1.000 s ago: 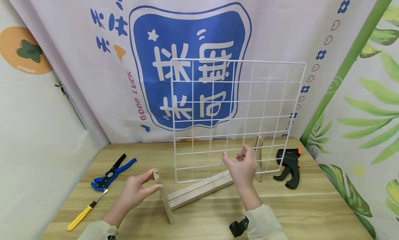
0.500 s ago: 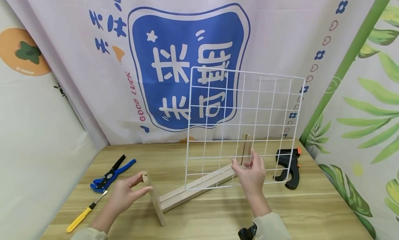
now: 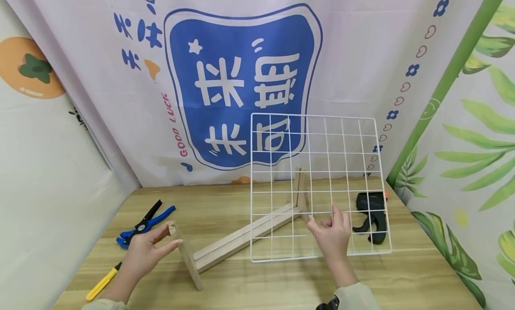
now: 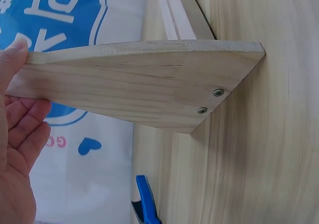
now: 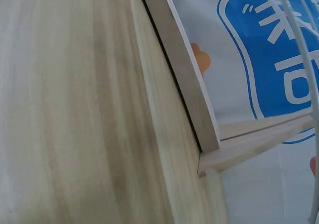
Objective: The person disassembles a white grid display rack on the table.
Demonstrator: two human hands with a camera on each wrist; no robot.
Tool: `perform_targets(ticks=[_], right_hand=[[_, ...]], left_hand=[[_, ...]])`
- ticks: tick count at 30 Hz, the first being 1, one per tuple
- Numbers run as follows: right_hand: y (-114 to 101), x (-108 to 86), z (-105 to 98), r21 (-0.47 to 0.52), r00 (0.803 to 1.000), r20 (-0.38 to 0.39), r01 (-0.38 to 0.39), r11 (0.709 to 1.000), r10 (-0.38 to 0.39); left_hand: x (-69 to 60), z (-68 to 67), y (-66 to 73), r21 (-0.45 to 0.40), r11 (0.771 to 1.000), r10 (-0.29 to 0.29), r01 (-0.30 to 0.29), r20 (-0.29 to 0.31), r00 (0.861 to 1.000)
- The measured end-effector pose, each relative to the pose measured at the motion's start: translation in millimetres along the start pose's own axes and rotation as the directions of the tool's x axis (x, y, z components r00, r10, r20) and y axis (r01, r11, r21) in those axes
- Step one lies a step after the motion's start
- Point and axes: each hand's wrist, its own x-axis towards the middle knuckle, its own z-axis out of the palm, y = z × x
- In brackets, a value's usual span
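Note:
A wooden frame stands on the table: a grooved crossbar [image 3: 245,238] joins a near-left end board [image 3: 188,261] to a far-right end board [image 3: 301,189]. The left hand [image 3: 141,256] pinches the top of the near-left board between thumb and fingers; in the left wrist view that board [image 4: 124,84] shows two screws near its lower end. A white wire grid [image 3: 289,171] is held up by the right hand [image 3: 333,236], whose fingers grip its lower part, right of the crossbar. In the right wrist view only the grid's edge [image 5: 306,59] shows, and no fingers.
Blue-handled pliers [image 3: 141,227] and a yellow screwdriver [image 3: 102,284] lie at the left of the table. A black clamp [image 3: 376,220] lies at the right, partly behind the grid. A printed curtain [image 3: 342,55] hangs along the table's back edge.
The left hand and the wooden frame have shifted left, and the frame has turned somewhat. The right hand has moved right and nearer, and the grid has lowered with its tilt changed.

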Motion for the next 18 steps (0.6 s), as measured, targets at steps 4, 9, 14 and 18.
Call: perform_targets(ticks=[4, 9, 14, 18], right_hand=[[4.4, -4.4, -2.7, -0.006, 1.000, -0.013, 0.008, 1.000, -0.008], [7.4, -8.5, -3.0, -0.017, 0.999, -0.040, -0.003, 1.000, 0.003], [7.3, -10.7, -1.7, -0.015, 0.999, -0.037, 0.007, 1.000, -0.007], [6.4, -14.6, -1.8, -0.009, 1.000, -0.020, -0.016, 1.000, 0.015]], left_hand=[[-3.2, -5.5, -7.3, 0.034, 0.999, 0.000, 0.001, -0.017, 1.000], [-6.5, -14.5, -17.9, 0.080, 0.997, -0.005, 0.010, -0.053, 0.999], [-10.0, -24.9, -26.2, 0.121, 0.989, -0.079, 0.085, -0.050, 0.996], [-14.6, -32.1, -29.9, 0.152, 0.978, -0.141, 0.146, -0.042, 0.989]])
